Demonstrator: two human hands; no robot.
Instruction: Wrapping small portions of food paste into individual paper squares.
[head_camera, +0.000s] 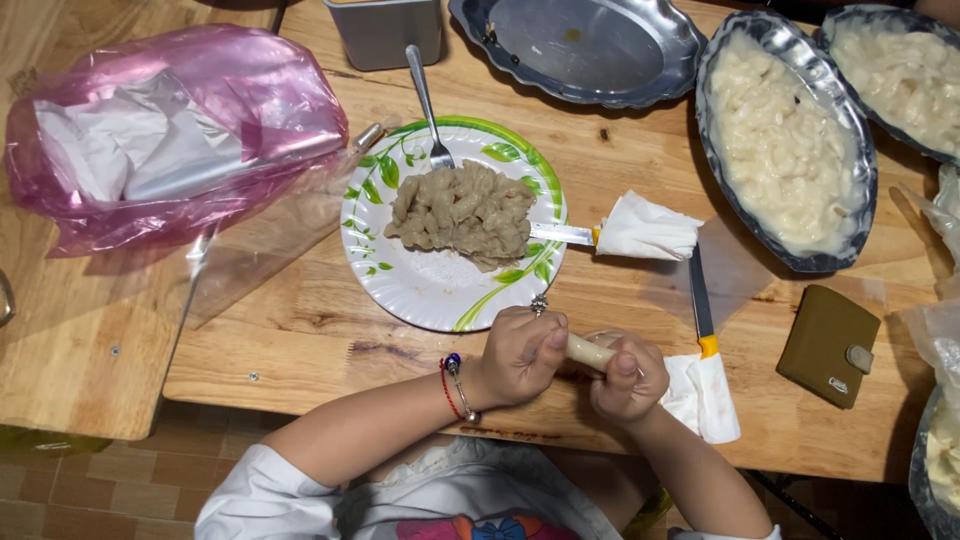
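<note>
We see a small pale roll (588, 351), cream-coloured and smooth, shaped like a short cylinder, held just above the near edge of the wooden table (300, 330) between our two hands. Our left hand (520, 352), with a ring on one finger and a beaded bracelet (455, 385) at the wrist, is curled tightly around one end of the roll, thumb pressed against it. Our right hand (628, 378) is closed over the other end, fingers folded and the thumb tip resting on top, so only the middle stretch of the roll shows between the fists. Just beyond the hands stands a paper plate (420, 285) with a green leaf pattern, carrying a heap of greyish-brown minced filling (465, 213) with a fork (428, 100) resting in it. A knife with a tissue-wrapped handle (640, 228) lies across the plate's right rim, and a second knife (700, 300) lies beside our right hand, its yellow-collared handle wrapped in white tissue. Further off, two oval metal trays hold pale peeled pieces (785, 140), and a third tray (590, 45) is nearly bare. A pink plastic bag (180, 130) sits at the left, a small olive wallet (828, 345) at the right, and brown floor tiles (100, 490) show below the table.
</note>
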